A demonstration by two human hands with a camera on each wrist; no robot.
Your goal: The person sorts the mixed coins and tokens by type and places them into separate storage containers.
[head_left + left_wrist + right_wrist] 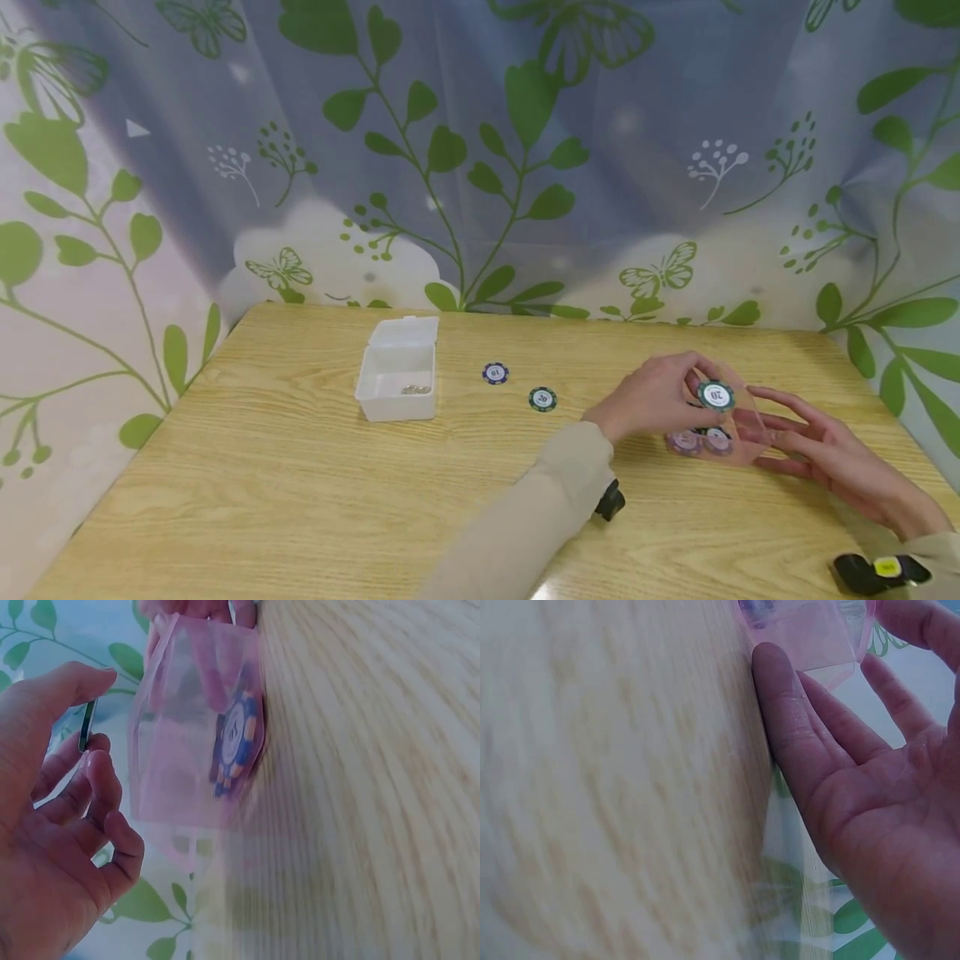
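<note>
My left hand (663, 392) pinches a green poker chip (716, 396) marked 20 between thumb and fingers. It is over a see-through pink box (742, 454); in the left wrist view that chip (88, 724) shows edge-on, beside the box. Several poker chips (717, 440) lie inside the box, including a blue-and-orange one (238, 733). At the box's right end my right hand (847, 462) holds it, thumb and fingers spread around that end. Two loose chips lie on the table to the left: a blue one (496, 373) marked 10 and a green one (543, 399) marked 20.
A small white box (397, 407) with its lid raised stands left of the loose chips, with small shiny pieces (415, 389) inside. The wooden table (300, 500) ends at a leaf-patterned curtain (480, 167) behind.
</note>
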